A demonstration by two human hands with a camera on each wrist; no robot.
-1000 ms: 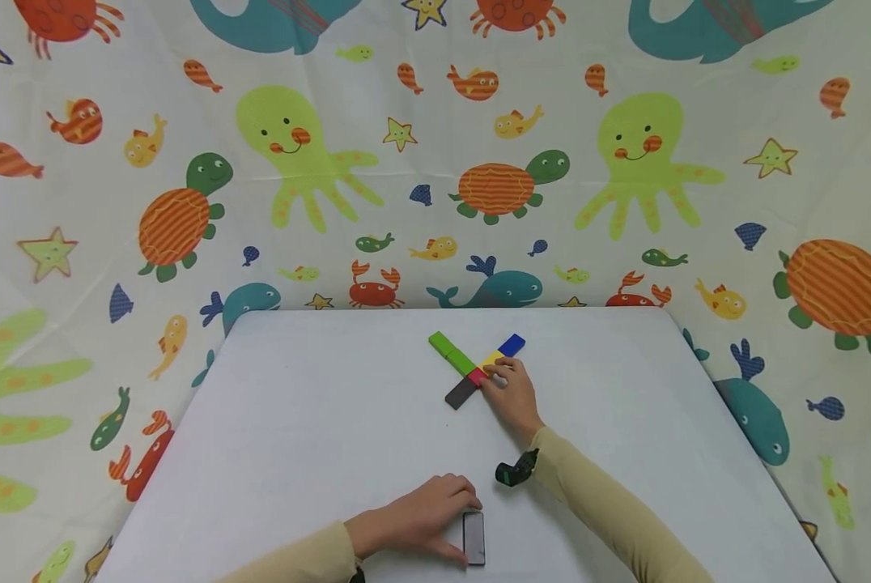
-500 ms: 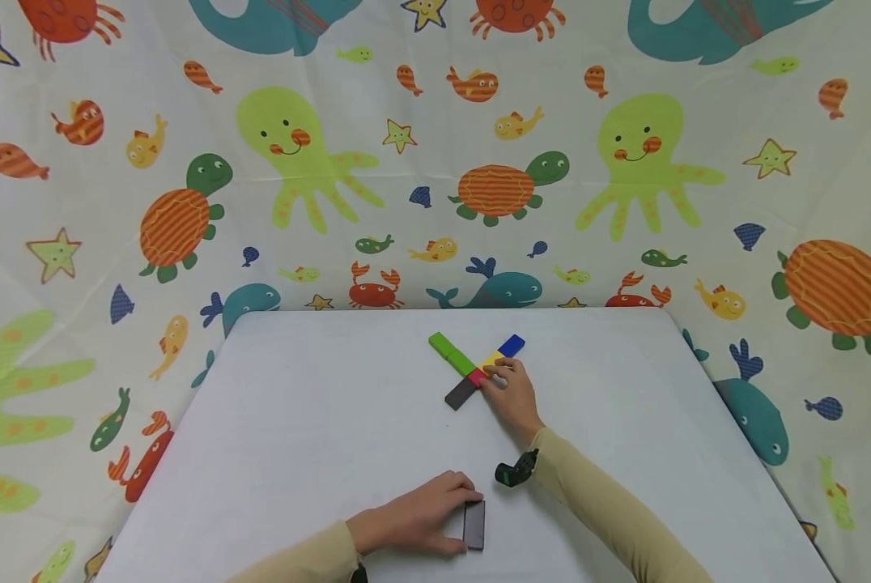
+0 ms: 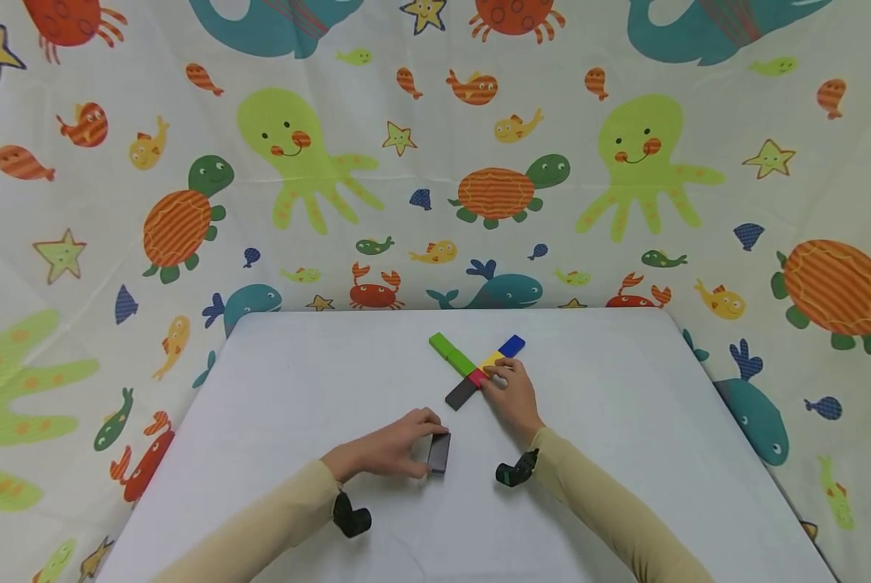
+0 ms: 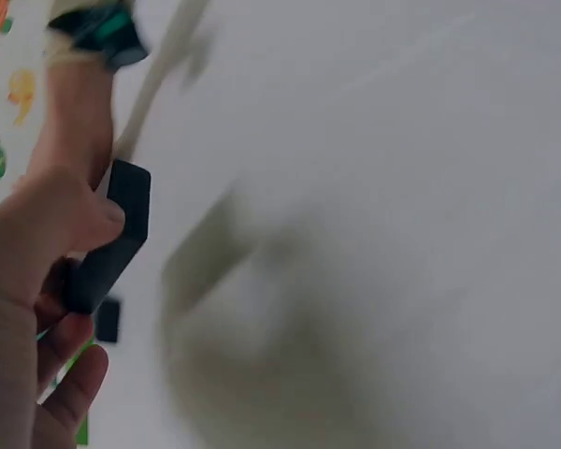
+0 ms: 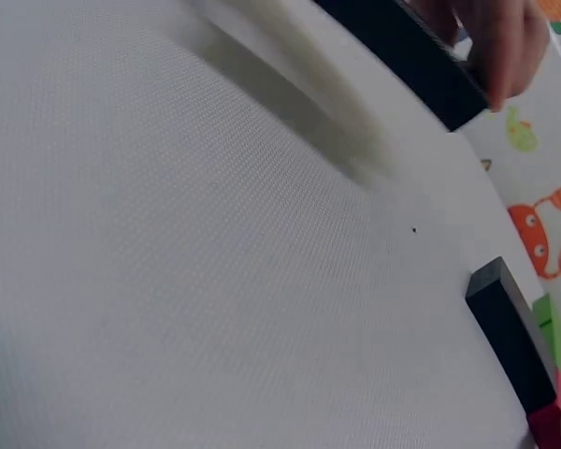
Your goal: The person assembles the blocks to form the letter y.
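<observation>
In the head view, my left hand [image 3: 392,445] grips a dark grey rectangular block [image 3: 439,455] by its two ends, thumb on the near end. The left wrist view shows this block [image 4: 117,238] held off the white surface. Farther forward, my right hand [image 3: 511,401] pinches at the red block [image 3: 476,377] where a cross-like row of blocks meets. Green blocks [image 3: 452,354] run to the back left from it, a yellow block [image 3: 491,359] and a blue block [image 3: 511,346] to the back right. Another dark block [image 3: 460,393] points to the front left. My right fingers partly cover the red and yellow blocks.
All the blocks lie on a white table [image 3: 297,389] with its far edge against a sea-animal curtain [image 3: 435,162]. Each wrist wears a small black camera, one on the left [image 3: 351,516] and one on the right [image 3: 516,469].
My left hand has carried the dark block forward and slightly left, away from the near edge, and the block has tilted. My right hand and the joined blocks have stayed in place.
</observation>
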